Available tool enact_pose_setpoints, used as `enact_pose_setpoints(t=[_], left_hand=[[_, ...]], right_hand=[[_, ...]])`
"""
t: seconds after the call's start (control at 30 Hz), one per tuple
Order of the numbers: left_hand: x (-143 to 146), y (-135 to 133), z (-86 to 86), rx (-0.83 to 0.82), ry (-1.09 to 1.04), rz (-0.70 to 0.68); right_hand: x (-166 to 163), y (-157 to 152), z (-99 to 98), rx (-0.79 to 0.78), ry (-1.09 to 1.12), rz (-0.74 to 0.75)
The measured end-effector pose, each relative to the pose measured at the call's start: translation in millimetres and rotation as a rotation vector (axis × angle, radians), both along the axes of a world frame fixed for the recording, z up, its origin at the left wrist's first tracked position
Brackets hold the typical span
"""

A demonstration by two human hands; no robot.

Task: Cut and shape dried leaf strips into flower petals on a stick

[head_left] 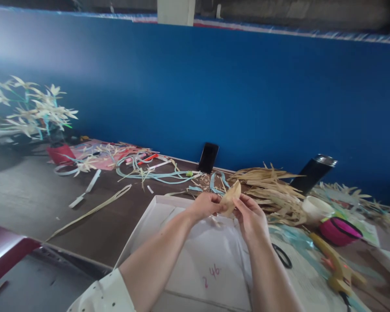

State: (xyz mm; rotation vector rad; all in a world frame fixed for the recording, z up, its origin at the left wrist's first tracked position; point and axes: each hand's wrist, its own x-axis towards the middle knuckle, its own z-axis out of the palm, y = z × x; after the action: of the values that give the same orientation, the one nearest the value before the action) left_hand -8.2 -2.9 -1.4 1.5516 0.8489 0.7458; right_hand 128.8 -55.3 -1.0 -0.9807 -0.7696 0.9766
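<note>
Between my two hands is a tan piece of dried husk, held up over the far edge of a shallow white box lid. My left hand pinches its lower left side with thumb and fingers. On the other side, my right hand grips the right edge between thumb and fingertips. Small pale scraps lie in the lid below the hands. Handwritten red numbers mark the lid's bottom. A bundle of dried husks rests just behind and right of my right hand.
A yellow glue gun, a pink round container, a white cup and a black flask stand right. A phone leans on the blue wall. Light-blue strips and husk flowers in a red pot are left.
</note>
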Motion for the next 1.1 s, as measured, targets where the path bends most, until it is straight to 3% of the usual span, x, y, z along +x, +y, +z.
enact_pose_setpoints(t=[0.33,0.43,0.63,0.73,0.87,0.93,1.1], left_hand=[[0.6,-5.3,5.0,0.099,0.09,0.02],[-0.3,-4.7,8.1,0.113,0.121,0.064],[-1.9,0.5,5.4,0.202,0.166,0.201],[-1.2,-1.8,1.3,0.368,0.197,0.267],[0.6,-13.4,2.0,0.803,0.185,0.449],[2.8,-21.0,4.6,0.969,0.218,0.437],[15.6,-37.4,7.1,1.147,0.43,0.333]], right_hand=[[4.8,1.0,-4.3,-0.124,-0.274,-0.394],[6.7,-1.2,-2.0,-0.115,-0.432,-0.415],[6.9,-4.1,1.1,-0.176,-0.541,-0.342],[3.4,-5.6,3.1,-0.185,-0.564,-0.363],[-0.6,-7.0,6.1,-0.185,-0.49,-0.415],[-1.4,-7.1,7.3,-0.166,-0.44,-0.423],[-3.6,-6.9,9.7,-0.113,-0.367,-0.384]])
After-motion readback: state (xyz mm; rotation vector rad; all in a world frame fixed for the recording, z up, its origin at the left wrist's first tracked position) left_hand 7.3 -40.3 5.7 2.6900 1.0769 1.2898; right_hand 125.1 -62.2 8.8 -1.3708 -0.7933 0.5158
